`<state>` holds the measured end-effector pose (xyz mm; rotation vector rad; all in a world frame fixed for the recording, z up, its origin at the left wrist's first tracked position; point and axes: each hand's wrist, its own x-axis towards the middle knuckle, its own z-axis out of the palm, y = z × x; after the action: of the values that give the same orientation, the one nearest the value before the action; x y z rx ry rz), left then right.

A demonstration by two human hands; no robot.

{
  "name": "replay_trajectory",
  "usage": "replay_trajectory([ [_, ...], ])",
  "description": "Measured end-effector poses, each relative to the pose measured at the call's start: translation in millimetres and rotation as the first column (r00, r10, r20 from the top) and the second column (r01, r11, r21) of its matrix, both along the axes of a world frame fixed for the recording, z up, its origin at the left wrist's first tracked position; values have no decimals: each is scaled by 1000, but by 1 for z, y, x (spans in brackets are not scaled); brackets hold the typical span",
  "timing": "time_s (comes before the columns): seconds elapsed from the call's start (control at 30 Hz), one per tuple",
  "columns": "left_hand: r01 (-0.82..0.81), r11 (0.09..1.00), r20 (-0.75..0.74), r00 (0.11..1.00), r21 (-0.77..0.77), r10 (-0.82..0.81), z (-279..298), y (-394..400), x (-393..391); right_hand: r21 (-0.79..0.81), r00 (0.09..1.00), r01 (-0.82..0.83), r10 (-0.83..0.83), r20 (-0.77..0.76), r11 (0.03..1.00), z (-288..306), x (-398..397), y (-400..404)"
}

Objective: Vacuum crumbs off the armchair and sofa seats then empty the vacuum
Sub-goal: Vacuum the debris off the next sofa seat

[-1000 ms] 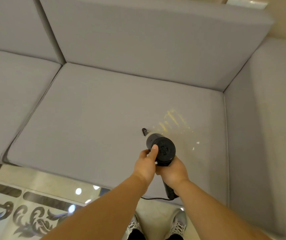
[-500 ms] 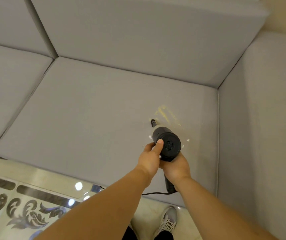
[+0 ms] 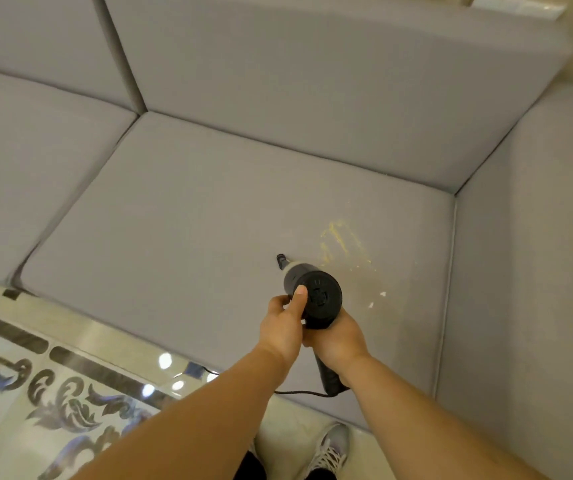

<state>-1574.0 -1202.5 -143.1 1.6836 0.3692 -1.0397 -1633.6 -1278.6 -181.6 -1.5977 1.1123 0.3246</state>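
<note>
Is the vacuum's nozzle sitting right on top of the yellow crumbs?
No, the nozzle of the vacuum touches bare seat cushion left of the yellow crumbs.

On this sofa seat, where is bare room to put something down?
Bare: the seat cushion from its left seam to the vacuum. Crowded: right part toward the armrest, with yellow crumbs, white bits and both hands.

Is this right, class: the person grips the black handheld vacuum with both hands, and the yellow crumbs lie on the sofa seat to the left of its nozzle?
Not quite. In the head view the yellow crumbs lie to the right of the nozzle, not the left. The rest stands: the left hand and right hand both grip the black handheld vacuum over the sofa seat.
</note>
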Motion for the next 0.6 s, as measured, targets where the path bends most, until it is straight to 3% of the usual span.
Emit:
replay_trajectory([
  [0.37, -23, 999, 15, 1000, 33, 23, 1, 18, -36, 46, 994, -106, 107, -24, 993, 6, -33, 9],
  [0.6, 21, 999, -6, 1000, 24, -21, 4, 24, -61, 36, 996, -80, 81, -31, 996, 5, -61, 16],
])
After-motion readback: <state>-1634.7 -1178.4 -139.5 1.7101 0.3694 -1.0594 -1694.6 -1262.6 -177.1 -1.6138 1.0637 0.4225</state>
